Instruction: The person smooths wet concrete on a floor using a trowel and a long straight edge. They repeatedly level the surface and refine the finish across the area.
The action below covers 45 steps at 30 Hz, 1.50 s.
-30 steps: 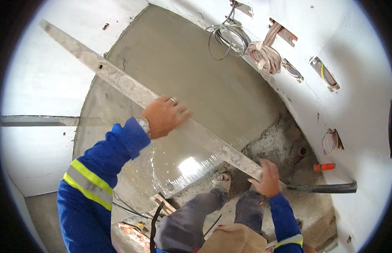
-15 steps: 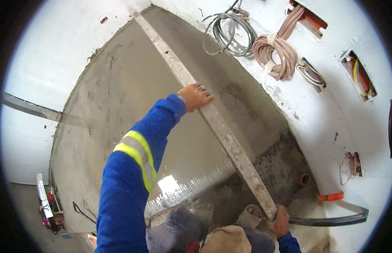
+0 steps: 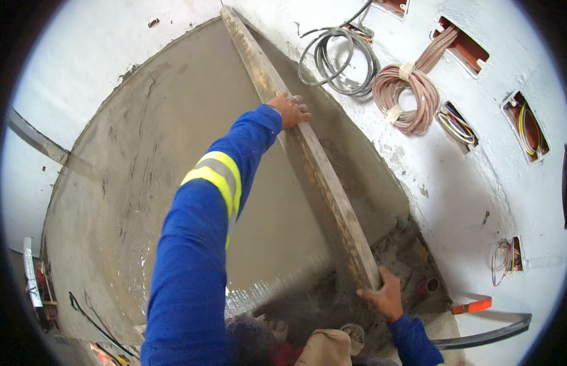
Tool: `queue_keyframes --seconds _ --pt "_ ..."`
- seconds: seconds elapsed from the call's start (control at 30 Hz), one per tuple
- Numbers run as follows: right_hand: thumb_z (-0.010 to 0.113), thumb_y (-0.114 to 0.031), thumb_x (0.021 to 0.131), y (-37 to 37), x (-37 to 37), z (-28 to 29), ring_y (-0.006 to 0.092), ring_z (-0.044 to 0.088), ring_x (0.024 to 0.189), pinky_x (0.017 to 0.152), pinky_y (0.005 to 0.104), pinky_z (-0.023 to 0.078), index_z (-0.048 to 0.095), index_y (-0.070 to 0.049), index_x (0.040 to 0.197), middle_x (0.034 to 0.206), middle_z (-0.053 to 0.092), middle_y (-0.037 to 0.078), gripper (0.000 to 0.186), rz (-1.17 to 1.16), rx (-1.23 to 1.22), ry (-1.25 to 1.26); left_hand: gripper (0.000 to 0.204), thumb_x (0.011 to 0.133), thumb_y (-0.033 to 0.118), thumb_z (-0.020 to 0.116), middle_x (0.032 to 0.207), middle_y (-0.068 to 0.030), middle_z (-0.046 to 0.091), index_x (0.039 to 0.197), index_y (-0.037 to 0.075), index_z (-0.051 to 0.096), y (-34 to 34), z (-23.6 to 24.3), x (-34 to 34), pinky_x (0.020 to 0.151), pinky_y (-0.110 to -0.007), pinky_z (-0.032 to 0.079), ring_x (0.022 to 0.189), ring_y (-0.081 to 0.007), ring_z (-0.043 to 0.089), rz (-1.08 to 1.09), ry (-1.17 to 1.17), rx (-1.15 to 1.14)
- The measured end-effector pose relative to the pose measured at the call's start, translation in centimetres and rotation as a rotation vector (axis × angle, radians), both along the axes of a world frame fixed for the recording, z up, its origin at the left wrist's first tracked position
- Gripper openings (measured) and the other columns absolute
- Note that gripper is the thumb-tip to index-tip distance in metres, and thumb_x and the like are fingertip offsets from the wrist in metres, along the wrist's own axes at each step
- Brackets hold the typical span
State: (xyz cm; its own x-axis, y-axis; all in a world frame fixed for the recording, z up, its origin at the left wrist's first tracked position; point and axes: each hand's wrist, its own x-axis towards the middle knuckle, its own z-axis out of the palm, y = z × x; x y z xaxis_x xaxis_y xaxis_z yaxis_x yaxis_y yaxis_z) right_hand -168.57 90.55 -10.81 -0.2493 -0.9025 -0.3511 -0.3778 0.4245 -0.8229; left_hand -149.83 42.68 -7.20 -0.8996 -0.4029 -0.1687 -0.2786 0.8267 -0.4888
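Far left: a dark strip (image 3: pixel 36 139) crossed the white wall (image 3: pixel 82 55); tools (image 3: pixel 36 287) lay low at the edge, too small to tell apart.
Plaster: a grey wet patch (image 3: pixel 143 183) filled the middle of the wall, streaked and glossy near its foot.
Left hand (image 3: pixel 289 110): clenched over the upper part of the straightedge (image 3: pixel 308 158), blue sleeve with a yellow band behind it.
Straightedge: long, mortar-caked, flat against the plaster near its right margin.
Change: a second earlier it had lain shallow across the patch; it then stood steep and further right, so the levelling pass had likely reached that margin.
Right hand (image 3: pixel 384 296): gripped the straightedge's lower end.
Right: coiled grey cable (image 3: pixel 338 61), a pink coil (image 3: pixel 408 97), open wall boxes (image 3: pixel 524 125) with wires, an orange-handled tool (image 3: pixel 473 305).
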Motion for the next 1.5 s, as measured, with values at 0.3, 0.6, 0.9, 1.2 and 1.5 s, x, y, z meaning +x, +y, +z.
queue_keyframes --seconds 0.3,0.6,0.9,1.2,1.5 --pt "0.08 -0.023 0.064 -9.3 2.1 3.1 0.041 0.069 0.084 0.076 0.0435 0.053 0.062 0.002 0.103 0.088 0.069 0.025 0.05 0.033 -0.149 0.316 0.038 0.098 0.025 0.048 0.133 -0.0001 0.052 0.134 0.033 0.053 -1.6 0.4 0.4 0.101 -0.065 0.036 0.129 -0.0243 0.049 0.327 0.107 -0.264" --pt "0.078 -0.019 0.063 -13.2 2.8 4.6 0.0419 0.069 0.083 0.075 0.0441 0.053 0.065 0.002 0.099 0.088 0.069 0.025 0.043 -0.064 -0.182 0.309 0.04 0.102 0.029 0.041 0.133 -0.0047 0.056 0.141 0.033 0.046 -2.5 -0.7 0.5 0.094 -0.066 0.041 0.12 -0.0274 0.057 0.682 0.386 -0.106" --pt "0.078 -0.024 0.067 -15.5 -5.8 2.1 0.0419 0.066 0.096 0.084 0.0463 0.052 0.056 0.002 0.125 0.101 0.068 0.028 0.067 0.039 -0.206 0.801 0.069 0.09 0.038 0.067 0.123 -0.0119 0.065 0.147 0.017 0.035 4.2 -5.3 -0.2 0.097 -0.049 0.047 0.113 -0.0372 0.06 0.498 0.799 0.461" --pt "0.078 -0.028 0.069 -16.0 -10.7 -2.0 0.0421 0.063 0.106 0.094 0.0449 0.049 0.053 0.006 0.129 0.115 0.064 0.03 0.074 0.074 -0.119 0.754 0.065 0.083 0.031 0.074 0.117 -0.0157 0.067 0.139 0.015 0.046 17.9 -1.7 11.3 0.093 -0.048 0.049 0.112 -0.0379 0.061 0.304 0.732 0.735" --pt "0.078 -0.024 0.07 -16.3 -12.3 -5.7 0.0417 0.061 0.109 0.095 0.0456 0.048 0.053 0.005 0.129 0.118 0.063 0.028 0.071 0.084 -0.087 0.764 0.063 0.077 0.021 0.079 0.11 -0.017 0.069 0.133 0.008 0.054 31.7 -1.2 20.8 0.088 -0.042 0.052 0.104 -0.0332 0.067 0.532 0.598 0.904"
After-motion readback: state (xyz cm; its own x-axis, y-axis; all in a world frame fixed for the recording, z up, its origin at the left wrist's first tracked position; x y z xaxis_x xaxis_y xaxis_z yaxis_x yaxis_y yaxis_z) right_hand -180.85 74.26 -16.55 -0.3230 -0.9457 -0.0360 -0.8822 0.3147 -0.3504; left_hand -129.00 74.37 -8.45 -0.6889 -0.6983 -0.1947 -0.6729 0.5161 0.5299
